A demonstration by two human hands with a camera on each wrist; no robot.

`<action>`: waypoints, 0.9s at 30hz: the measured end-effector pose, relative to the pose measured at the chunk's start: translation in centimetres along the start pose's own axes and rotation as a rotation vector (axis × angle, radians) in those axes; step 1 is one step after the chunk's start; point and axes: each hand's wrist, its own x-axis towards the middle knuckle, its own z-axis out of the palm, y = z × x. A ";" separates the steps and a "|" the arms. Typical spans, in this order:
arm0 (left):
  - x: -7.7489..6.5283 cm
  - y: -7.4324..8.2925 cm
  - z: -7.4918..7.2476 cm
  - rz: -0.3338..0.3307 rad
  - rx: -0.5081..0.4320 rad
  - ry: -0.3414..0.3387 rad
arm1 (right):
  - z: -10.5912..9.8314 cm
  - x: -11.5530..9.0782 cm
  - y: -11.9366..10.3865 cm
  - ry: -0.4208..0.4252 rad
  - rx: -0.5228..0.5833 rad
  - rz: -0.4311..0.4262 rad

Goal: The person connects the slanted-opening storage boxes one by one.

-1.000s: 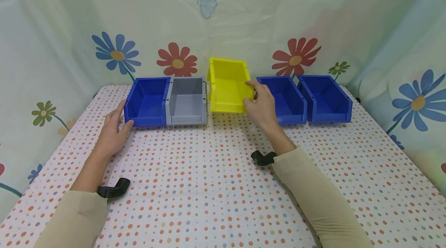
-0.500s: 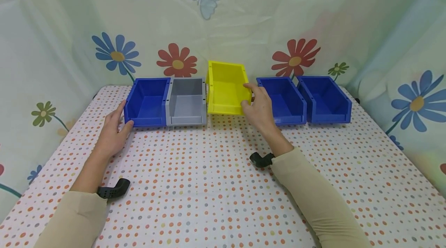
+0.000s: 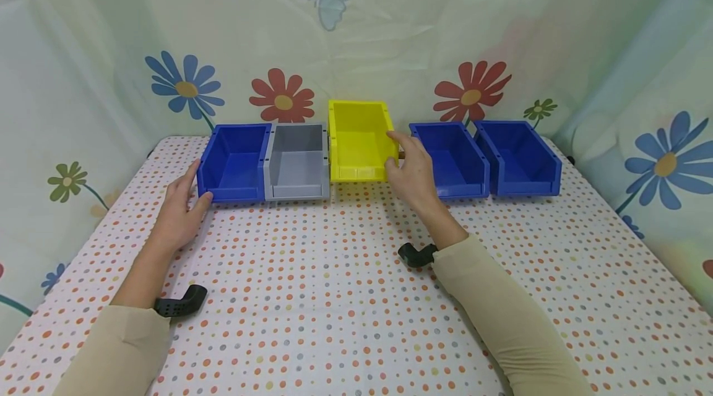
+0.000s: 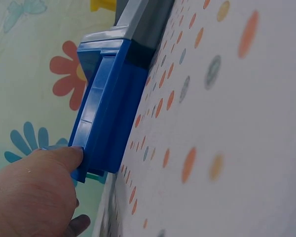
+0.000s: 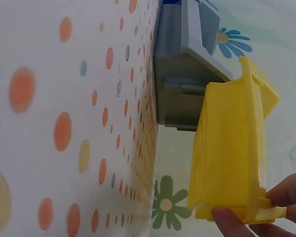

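Note:
My right hand (image 3: 413, 170) grips the right side wall of a yellow storage bin (image 3: 361, 148), thumb at its front corner. In the right wrist view the yellow bin (image 5: 232, 148) hangs above the spotted cloth, its left edge overlapping the upper edge of the grey bin (image 3: 297, 164). My left hand (image 3: 181, 210) touches the leftmost blue bin (image 3: 234, 164): the thumb rests at its front left corner, and the fingers lie along its outer left side. That blue bin stands on the table against the grey one.
Two more blue bins, one (image 3: 453, 161) just right of my right hand and another (image 3: 520, 158) beyond it, stand on the spotted tablecloth (image 3: 345, 297). Behind the row hangs a flowered curtain (image 3: 379, 31). Black straps with camera mounts (image 3: 184, 302) sit on both wrists.
The yellow bin has moved left toward the grey bin and slightly down, and has straightened from a slight tilt. My right hand has moved with it. The left hand stays at the blue bin.

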 end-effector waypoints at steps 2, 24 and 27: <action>0.0 0.0 0.0 0.000 0.000 -0.002 | 0.0 0.0 0.0 0.005 -0.004 -0.011; 0.1 0.3 0.0 0.003 -0.001 -0.013 | -0.2 0.2 -0.4 0.088 -0.145 -0.140; 0.1 0.0 0.0 0.004 -0.001 -0.010 | 0.1 0.2 -1.0 0.091 -0.148 -0.193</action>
